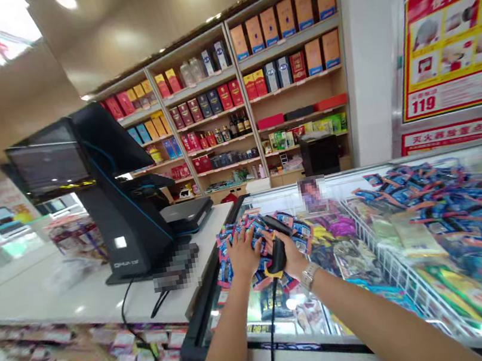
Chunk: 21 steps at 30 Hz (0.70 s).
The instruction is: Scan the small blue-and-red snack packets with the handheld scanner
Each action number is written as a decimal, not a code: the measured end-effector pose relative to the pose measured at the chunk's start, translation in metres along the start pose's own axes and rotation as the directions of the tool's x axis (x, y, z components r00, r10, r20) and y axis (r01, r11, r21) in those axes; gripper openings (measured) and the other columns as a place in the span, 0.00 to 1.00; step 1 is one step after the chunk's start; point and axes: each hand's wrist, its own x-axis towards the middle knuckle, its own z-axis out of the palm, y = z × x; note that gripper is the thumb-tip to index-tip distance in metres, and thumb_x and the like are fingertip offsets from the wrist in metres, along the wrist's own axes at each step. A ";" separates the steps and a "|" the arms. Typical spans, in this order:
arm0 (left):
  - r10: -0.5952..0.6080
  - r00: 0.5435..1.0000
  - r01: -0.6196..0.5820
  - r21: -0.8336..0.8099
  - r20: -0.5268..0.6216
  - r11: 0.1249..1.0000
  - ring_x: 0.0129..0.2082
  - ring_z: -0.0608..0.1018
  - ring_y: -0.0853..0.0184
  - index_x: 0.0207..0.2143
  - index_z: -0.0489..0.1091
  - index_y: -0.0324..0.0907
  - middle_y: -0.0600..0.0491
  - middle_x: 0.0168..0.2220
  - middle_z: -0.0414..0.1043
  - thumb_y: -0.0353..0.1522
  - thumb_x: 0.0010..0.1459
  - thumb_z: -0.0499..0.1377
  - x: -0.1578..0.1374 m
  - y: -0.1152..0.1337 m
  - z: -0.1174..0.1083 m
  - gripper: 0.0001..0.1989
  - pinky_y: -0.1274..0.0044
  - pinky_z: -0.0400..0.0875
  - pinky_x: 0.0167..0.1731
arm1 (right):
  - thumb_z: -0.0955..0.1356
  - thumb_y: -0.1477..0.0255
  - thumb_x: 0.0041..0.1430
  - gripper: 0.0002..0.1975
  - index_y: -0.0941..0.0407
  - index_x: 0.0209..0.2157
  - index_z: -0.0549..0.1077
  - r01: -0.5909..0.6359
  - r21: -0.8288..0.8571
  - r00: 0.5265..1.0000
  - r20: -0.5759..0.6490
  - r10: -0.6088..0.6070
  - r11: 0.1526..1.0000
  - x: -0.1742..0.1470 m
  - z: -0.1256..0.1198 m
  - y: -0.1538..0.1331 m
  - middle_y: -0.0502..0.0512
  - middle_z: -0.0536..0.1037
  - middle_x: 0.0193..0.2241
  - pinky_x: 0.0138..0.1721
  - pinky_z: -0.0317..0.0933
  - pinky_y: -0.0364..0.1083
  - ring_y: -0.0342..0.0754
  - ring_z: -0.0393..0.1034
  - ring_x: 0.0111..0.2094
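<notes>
My right hand (292,255) is wrapped round the handle of a black barcode scanner (279,254) with yellow trim. Its cable (272,326) hangs down toward me, and a watch sits on that wrist. Beside it, my left hand (244,256) lies with fingers spread on a heap of small blue and pink packets (226,237). The heap rests on the glass top of a display freezer (263,327), under and around both hands. Some packets are hidden by my fingers and the scanner.
A black checkout terminal (124,216) stands on the white counter (83,306) at the left. More blue and pink packets (448,204) lie in a pile on the right. White wire baskets (390,267) hold bagged goods inside the freezer. Shelves (213,112) of boxes and bottles line the back wall.
</notes>
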 end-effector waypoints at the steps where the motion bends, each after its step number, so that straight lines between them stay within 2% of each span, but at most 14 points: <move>1: -0.003 1.000 0.003 -0.011 0.001 1.000 0.61 0.65 0.53 0.62 0.62 0.49 0.49 0.63 0.63 0.44 0.66 0.47 0.001 0.000 0.001 0.25 0.57 0.52 0.62 | 0.67 0.71 0.57 0.07 0.56 0.34 0.78 0.015 -0.009 1.000 0.003 -0.015 1.000 0.001 0.000 0.000 0.53 0.83 0.37 0.42 0.70 0.41 0.46 0.77 0.42; 7: -0.022 1.000 0.022 -0.048 0.007 0.999 0.60 0.67 0.53 0.61 0.64 0.47 0.47 0.63 0.64 0.43 0.66 0.47 0.011 0.002 0.009 0.25 0.58 0.56 0.60 | 0.68 0.71 0.56 0.06 0.55 0.32 0.78 0.066 -0.009 0.998 -0.020 -0.067 0.998 0.010 0.007 0.000 0.53 0.84 0.35 0.45 0.69 0.42 0.47 0.77 0.44; 13: -0.057 0.998 0.058 -0.022 0.038 0.998 0.63 0.64 0.50 0.62 0.63 0.48 0.45 0.64 0.62 0.43 0.65 0.48 0.018 0.004 0.003 0.25 0.52 0.50 0.62 | 0.64 0.70 0.60 0.11 0.55 0.31 0.77 0.064 0.007 0.995 -0.074 -0.064 0.998 0.008 0.013 -0.008 0.54 0.83 0.36 0.47 0.68 0.42 0.46 0.75 0.48; 17: 0.011 0.997 -0.016 -0.052 -0.081 0.999 0.66 0.59 0.50 0.63 0.61 0.46 0.44 0.65 0.59 0.42 0.64 0.50 0.025 0.030 -0.008 0.26 0.51 0.45 0.64 | 0.64 0.70 0.59 0.09 0.54 0.29 0.76 0.159 0.014 0.987 -0.017 -0.159 0.987 -0.005 -0.006 -0.047 0.56 0.83 0.38 0.47 0.69 0.43 0.47 0.76 0.47; 21: 0.170 0.978 -0.192 -0.212 -0.118 0.958 0.66 0.60 0.51 0.62 0.62 0.44 0.43 0.64 0.60 0.40 0.64 0.51 0.043 0.096 -0.011 0.25 0.53 0.48 0.64 | 0.69 0.69 0.55 0.04 0.53 0.27 0.74 0.313 -0.030 0.947 -0.066 -0.314 0.949 -0.025 -0.044 -0.121 0.55 0.83 0.36 0.45 0.71 0.47 0.50 0.77 0.46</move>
